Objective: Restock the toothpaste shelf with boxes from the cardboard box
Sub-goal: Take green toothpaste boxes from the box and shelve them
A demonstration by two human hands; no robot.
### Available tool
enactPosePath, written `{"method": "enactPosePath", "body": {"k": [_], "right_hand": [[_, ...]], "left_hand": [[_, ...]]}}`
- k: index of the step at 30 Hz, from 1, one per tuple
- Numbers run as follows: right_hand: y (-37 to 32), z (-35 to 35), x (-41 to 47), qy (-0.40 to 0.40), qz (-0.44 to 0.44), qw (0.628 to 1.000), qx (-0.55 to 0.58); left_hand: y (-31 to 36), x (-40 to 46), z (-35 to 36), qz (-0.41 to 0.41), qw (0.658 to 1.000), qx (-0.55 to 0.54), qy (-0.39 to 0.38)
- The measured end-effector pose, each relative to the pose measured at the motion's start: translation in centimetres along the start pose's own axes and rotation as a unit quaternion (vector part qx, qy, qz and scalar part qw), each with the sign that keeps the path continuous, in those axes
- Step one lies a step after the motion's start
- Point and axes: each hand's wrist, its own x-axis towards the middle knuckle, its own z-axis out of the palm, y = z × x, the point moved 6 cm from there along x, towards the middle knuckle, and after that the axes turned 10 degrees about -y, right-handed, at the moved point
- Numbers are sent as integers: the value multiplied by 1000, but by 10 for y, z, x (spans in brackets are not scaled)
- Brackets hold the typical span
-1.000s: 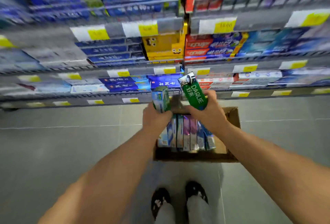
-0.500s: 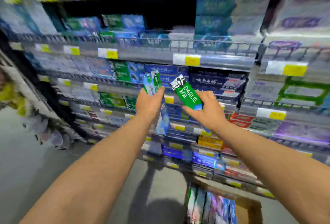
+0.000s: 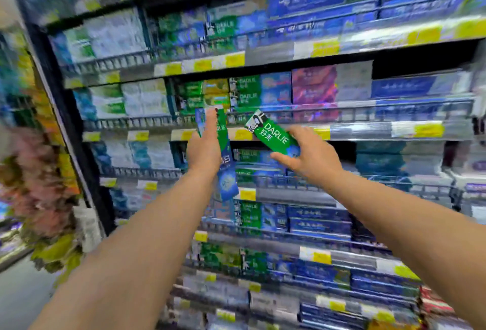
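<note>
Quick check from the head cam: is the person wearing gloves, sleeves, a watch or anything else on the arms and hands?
Nothing worn that shows. The left hand and right hand are bare, without gloves, and I see no rings. Both forearms are uncovered to the frame edge: no sleeves, watch, wristband or markings visible.

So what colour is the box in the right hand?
Green box with white lettering, head view.

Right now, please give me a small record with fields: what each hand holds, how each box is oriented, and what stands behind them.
left hand: holds green and blue toothpaste boxes, roughly upright
right hand: grips green DARLIE toothpaste box, tilted, printed face toward the camera
behind: wire-fronted store shelves stocked with toothpaste boxes, yellow price tags
cardboard box: not in view
</note>
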Motion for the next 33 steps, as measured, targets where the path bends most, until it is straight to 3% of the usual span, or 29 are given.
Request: {"method": "enactPosePath", "body": {"k": [8,13,17,23,28,33], "right_hand": [[-54,-62,96,121,-33,983,-138],[-80,-86,151,235,-99,919,-301],[-95,-93,198,265,-118,902,-321],[-111,-85,258,266,-151,890,-338],[-116,-73,299,252,-141,894,-344],[-106,-68,324,196,-91,921,-323]], "left_hand": [[67,93,-36,64,977,-201,4],[94,139,-40,76,965,-252,-20],[127,152,-48,149,963,-225,-14],[142,205,-49,189,973,-130,-32],[152,238,-49,223,969,-93,-58],[165,264,-51,221,972,-47,-61]]}}
